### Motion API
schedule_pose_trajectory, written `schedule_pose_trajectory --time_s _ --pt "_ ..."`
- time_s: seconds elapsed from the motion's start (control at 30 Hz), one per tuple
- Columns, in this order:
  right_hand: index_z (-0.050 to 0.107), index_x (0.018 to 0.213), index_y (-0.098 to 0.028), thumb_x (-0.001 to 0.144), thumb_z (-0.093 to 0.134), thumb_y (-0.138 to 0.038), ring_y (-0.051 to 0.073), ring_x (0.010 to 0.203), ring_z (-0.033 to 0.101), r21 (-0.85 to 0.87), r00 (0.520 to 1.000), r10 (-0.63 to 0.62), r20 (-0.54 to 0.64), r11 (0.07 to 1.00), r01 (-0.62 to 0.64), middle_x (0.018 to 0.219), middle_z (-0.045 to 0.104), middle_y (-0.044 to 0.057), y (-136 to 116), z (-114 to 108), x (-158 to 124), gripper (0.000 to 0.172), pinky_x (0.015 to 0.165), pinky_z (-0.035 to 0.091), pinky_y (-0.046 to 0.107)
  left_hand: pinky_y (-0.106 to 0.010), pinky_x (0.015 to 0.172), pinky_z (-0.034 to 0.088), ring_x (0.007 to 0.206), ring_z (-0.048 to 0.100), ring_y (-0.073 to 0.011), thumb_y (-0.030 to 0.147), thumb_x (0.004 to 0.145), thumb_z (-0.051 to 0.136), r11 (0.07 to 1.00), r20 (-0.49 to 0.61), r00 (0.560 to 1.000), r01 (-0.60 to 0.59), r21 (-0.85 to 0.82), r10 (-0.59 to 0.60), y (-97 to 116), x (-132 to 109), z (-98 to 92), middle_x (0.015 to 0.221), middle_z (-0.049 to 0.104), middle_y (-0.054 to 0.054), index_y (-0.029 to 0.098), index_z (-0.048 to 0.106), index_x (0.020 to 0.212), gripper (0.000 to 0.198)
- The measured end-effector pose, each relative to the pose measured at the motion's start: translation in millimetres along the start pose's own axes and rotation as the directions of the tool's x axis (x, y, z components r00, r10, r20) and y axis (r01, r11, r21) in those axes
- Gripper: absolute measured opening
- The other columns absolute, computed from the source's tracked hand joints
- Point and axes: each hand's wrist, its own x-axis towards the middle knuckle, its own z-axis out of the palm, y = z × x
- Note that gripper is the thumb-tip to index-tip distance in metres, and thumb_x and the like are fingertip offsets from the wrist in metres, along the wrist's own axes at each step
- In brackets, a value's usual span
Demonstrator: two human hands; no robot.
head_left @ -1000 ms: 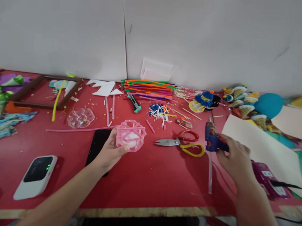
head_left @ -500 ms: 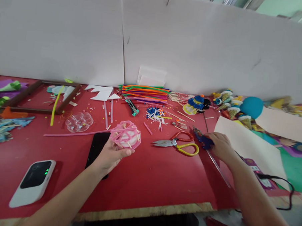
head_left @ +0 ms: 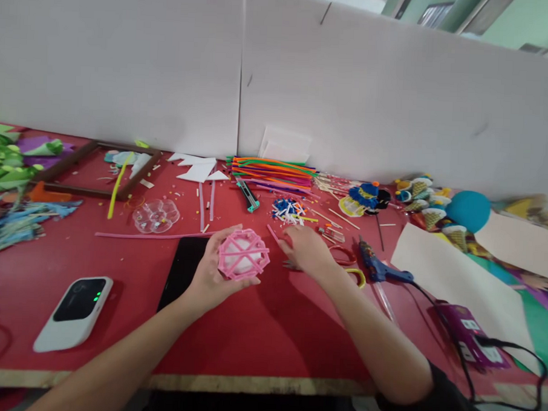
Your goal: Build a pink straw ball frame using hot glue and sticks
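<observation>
My left hand (head_left: 211, 275) is closed around a small round craft piece of pink pipe cleaners (head_left: 245, 250), whose strips cross over a white middle. Close to it, my right hand (head_left: 306, 249) reaches down to the table, thumb and fingers bent together at the near end of a short pink pipe-cleaner piece (head_left: 273, 232). That piece still lies on the table. Scissors with red and yellow handles (head_left: 358, 278) lie under my right wrist, mostly hidden. To the right rests a blue glue gun (head_left: 380, 268), touched by neither hand.
A black phone (head_left: 178, 274) lies below my left hand, and a white device (head_left: 73, 315) stands at left. Behind are a cutter (head_left: 248, 196), pipe cleaners (head_left: 273, 174) and cut bits (head_left: 288, 211). A cord runs from the glue gun to a purple power strip (head_left: 470, 335).
My right hand has let go of the glue gun and moved left to the short pink piece. The craft piece in my left hand has turned its crossed strips upward. The view has shifted slightly.
</observation>
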Motion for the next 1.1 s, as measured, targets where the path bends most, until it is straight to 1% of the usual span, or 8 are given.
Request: schedule_pose_trajectory --time_s 0.27,0.5,0.57,0.63,0.73,0.87,0.97,1.1 --pt "0.071 0.104 -0.005 0.093 0.053 -0.007 0.031 0.105 0.073 0.023 0.992 0.08 0.096 0.996 -0.082 0.11 0.075 0.026 -17 10 31 0.022 0.087 0.051 0.035 -0.046 0.098 0.062 0.117 0.068 -0.0302 0.013 0.046 0.1 0.992 -0.054 0.991 -0.12 -0.033 0.119 -3 -4 2.9 0.127 0.065 -0.007 0.03 0.061 0.122 0.087" --pt "0.066 0.118 -0.015 0.098 0.05 -0.015 0.019 0.089 0.074 0.204 0.995 0.022 -0.101 0.979 -0.001 0.1 0.077 0.01 -5 -23 22 0.026 0.08 0.053 0.028 -0.036 0.091 0.063 0.114 0.069 -0.025 0.016 0.053 0.099 0.983 -0.036 0.983 -0.181 -0.01 0.18 -1 -8 3.9 0.132 0.063 -0.004 0.036 0.059 0.129 0.087" --pt "0.068 0.116 -0.019 0.098 0.051 -0.021 0.015 0.08 0.072 0.416 0.969 -0.036 -0.245 0.899 0.138 0.094 0.077 0.005 -3 -31 15 0.025 0.074 0.054 0.026 -0.037 0.092 0.063 0.114 0.069 -0.0255 0.017 0.054 0.099 0.985 -0.047 0.983 -0.174 0.019 0.175 0 -8 3.6 0.131 0.064 -0.005 0.033 0.059 0.128 0.086" --pt "0.071 0.111 -0.02 0.096 0.055 -0.026 0.013 0.072 0.07 0.613 0.911 -0.072 -0.406 0.718 0.33 0.085 0.075 0.002 -4 -37 4 0.022 0.067 0.055 0.024 -0.039 0.093 0.063 0.113 0.069 -0.0261 0.018 0.054 0.099 0.986 -0.051 0.985 -0.16 0.04 0.162 1 -7 3.2 0.13 0.065 -0.007 0.03 0.059 0.127 0.084" --pt "0.07 0.111 -0.021 0.091 0.063 -0.027 0.012 0.073 0.069 0.696 0.856 -0.121 -0.502 0.531 0.483 0.083 0.073 0.0 -7 -41 -12 0.023 0.065 0.055 0.023 -0.04 0.096 0.062 0.115 0.069 -0.0264 0.02 0.053 0.1 0.985 -0.046 0.985 -0.167 0.03 0.168 0 -7 2.9 0.132 0.065 -0.008 0.028 0.058 0.127 0.085" --pt "0.064 0.122 -0.021 0.088 0.063 -0.022 0.01 0.069 0.066 0.715 0.91 -0.151 -0.386 0.575 0.398 0.079 0.069 -0.003 -3 -33 -26 0.034 0.065 0.053 0.021 -0.044 0.103 0.059 0.12 0.067 -0.0276 0.018 0.051 0.1 0.982 -0.054 0.981 -0.186 0.035 0.188 -1 -8 2.7 0.134 0.064 -0.007 0.031 0.059 0.127 0.087" --pt "0.067 0.115 -0.02 0.085 0.063 -0.019 0.012 0.069 0.066 0.663 0.974 -0.143 -0.177 0.713 0.225 0.077 0.071 -0.002 5 -19 -31 0.031 0.068 0.052 0.024 -0.045 0.102 0.059 0.12 0.066 -0.028 0.018 0.055 0.099 0.981 -0.048 0.981 -0.186 0.058 0.189 0 -9 3.1 0.133 0.064 -0.006 0.032 0.058 0.126 0.083" --pt "0.071 0.105 -0.017 0.082 0.062 -0.012 0.015 0.07 0.068 0.561 0.985 -0.163 0.063 0.822 0.1 0.079 0.074 0.003 1 1 -45 0.025 0.067 0.049 0.026 -0.043 0.1 0.06 0.117 0.068 -0.0275 0.022 0.059 0.098 0.975 -0.046 0.976 -0.208 0.082 0.212 0 -7 4.0 0.132 0.063 -0.009 0.029 0.055 0.127 0.081"
